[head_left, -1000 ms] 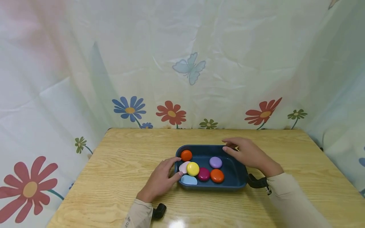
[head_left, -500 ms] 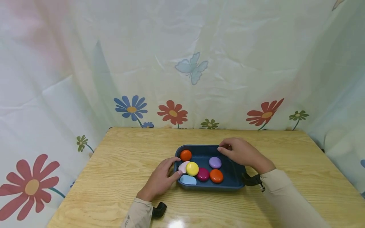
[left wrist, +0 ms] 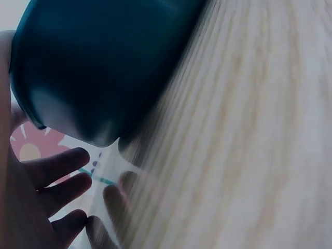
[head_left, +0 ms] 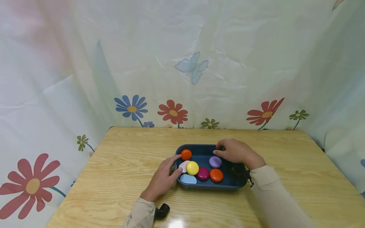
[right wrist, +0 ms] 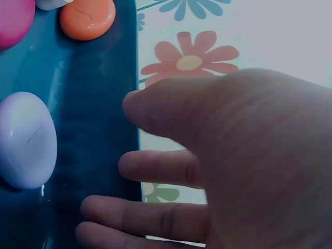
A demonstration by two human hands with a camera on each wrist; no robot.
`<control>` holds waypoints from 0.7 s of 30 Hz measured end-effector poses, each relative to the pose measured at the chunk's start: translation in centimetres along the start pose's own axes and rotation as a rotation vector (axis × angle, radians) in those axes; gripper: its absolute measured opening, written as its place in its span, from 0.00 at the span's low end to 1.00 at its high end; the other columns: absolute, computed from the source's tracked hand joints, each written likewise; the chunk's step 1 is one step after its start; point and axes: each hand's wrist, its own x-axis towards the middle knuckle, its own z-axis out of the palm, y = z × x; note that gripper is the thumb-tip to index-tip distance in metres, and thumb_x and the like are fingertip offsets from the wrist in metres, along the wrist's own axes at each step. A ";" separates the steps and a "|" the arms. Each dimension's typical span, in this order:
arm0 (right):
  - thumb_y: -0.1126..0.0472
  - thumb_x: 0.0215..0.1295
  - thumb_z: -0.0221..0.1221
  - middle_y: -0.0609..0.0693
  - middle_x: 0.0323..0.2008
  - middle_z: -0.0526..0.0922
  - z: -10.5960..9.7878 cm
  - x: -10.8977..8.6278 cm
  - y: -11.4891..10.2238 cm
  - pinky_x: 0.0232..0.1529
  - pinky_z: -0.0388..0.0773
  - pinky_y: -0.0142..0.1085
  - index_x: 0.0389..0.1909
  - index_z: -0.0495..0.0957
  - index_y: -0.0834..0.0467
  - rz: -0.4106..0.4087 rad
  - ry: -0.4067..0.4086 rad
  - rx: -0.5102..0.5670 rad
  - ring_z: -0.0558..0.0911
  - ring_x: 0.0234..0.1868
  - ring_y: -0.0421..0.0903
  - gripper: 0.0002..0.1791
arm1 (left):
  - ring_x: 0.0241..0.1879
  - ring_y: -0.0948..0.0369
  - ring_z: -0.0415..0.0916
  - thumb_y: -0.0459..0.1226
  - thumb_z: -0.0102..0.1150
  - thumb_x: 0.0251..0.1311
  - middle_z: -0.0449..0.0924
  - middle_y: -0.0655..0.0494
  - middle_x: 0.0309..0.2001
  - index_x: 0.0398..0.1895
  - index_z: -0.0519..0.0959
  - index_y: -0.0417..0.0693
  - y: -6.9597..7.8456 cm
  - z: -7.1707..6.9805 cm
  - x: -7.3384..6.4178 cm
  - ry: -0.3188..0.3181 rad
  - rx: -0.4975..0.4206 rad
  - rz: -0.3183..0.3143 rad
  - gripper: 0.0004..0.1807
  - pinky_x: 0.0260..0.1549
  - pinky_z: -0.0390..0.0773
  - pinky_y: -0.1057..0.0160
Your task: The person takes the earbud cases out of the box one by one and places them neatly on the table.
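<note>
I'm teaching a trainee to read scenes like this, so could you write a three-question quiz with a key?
1. Short answer: Which piece in the tray is nearest the right hand?
2. True or false: In the head view, the yellow piece hides part of the pale pink piece.
3. Count: How many orange-red pieces lie in the tray?

Key:
1. The lilac piece.
2. True.
3. Two.
</note>
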 end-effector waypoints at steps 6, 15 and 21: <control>0.50 0.65 0.65 0.54 0.45 0.84 0.7 -0.1 -0.3 0.46 0.81 0.51 0.52 0.82 0.62 0.028 -0.018 -0.055 0.80 0.40 0.49 0.22 | 0.71 0.55 0.60 0.55 0.49 0.73 0.65 0.59 0.71 0.74 0.65 0.65 0.0 0.1 0.0 -0.013 -0.013 -0.006 0.28 0.68 0.61 0.44; 0.48 0.59 0.71 0.58 0.49 0.84 1.3 -0.1 -0.5 0.51 0.79 0.57 0.53 0.82 0.65 0.102 -0.079 -0.089 0.81 0.45 0.53 0.29 | 0.71 0.55 0.60 0.55 0.49 0.73 0.65 0.59 0.72 0.74 0.65 0.66 -0.1 0.1 0.0 -0.020 -0.029 -0.006 0.29 0.68 0.62 0.43; 0.47 0.56 0.72 0.54 0.37 0.84 1.6 0.0 -0.5 0.40 0.80 0.49 0.44 0.84 0.64 0.116 -0.072 -0.125 0.80 0.35 0.50 0.25 | 0.71 0.55 0.60 0.55 0.49 0.73 0.65 0.59 0.71 0.74 0.65 0.65 0.0 0.0 0.0 -0.023 -0.029 -0.008 0.29 0.68 0.62 0.43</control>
